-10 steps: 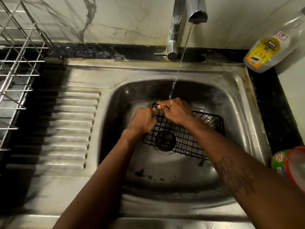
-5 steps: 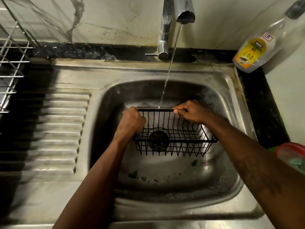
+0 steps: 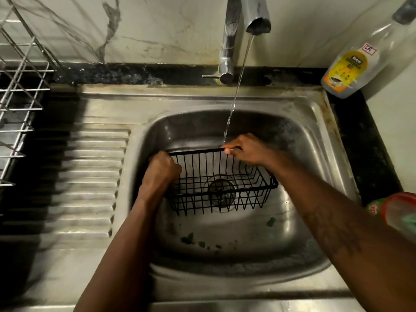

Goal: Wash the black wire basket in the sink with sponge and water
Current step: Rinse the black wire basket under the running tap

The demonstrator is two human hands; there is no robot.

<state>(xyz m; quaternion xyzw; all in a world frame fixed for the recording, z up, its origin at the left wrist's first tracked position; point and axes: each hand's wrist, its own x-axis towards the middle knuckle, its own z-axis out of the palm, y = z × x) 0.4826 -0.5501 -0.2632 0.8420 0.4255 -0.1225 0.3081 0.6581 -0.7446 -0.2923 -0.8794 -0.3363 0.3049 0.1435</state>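
Steel sink (image 3: 315,136) with a ribbed draining board (image 3: 90,176) fills most of the frame, set in a dark worktop (image 3: 369,140) under a marbled wall. At the centre, inside the basin, the black wire basket (image 3: 225,190) is between the two hands, over the drain (image 3: 221,190), which shows through its wires. If it touches the bottom, I cannot tell. The left hand (image 3: 162,170) is a closed fist gripping the left end of the basket. The right hand (image 3: 247,149) holds the far top rim near its right end, fingers curled over the wire. From the tap (image 3: 229,41) at the top centre a thin stream of water (image 3: 236,91) falls onto this rim, just beside the right fingertips. Some small green scraps (image 3: 186,238) lie on the basin floor near the basket. A dish gel bottle (image 3: 351,68) stands in the upper right, a wire rack (image 3: 20,97) in the upper left, and a red-lidded container (image 3: 398,210) at the right edge.
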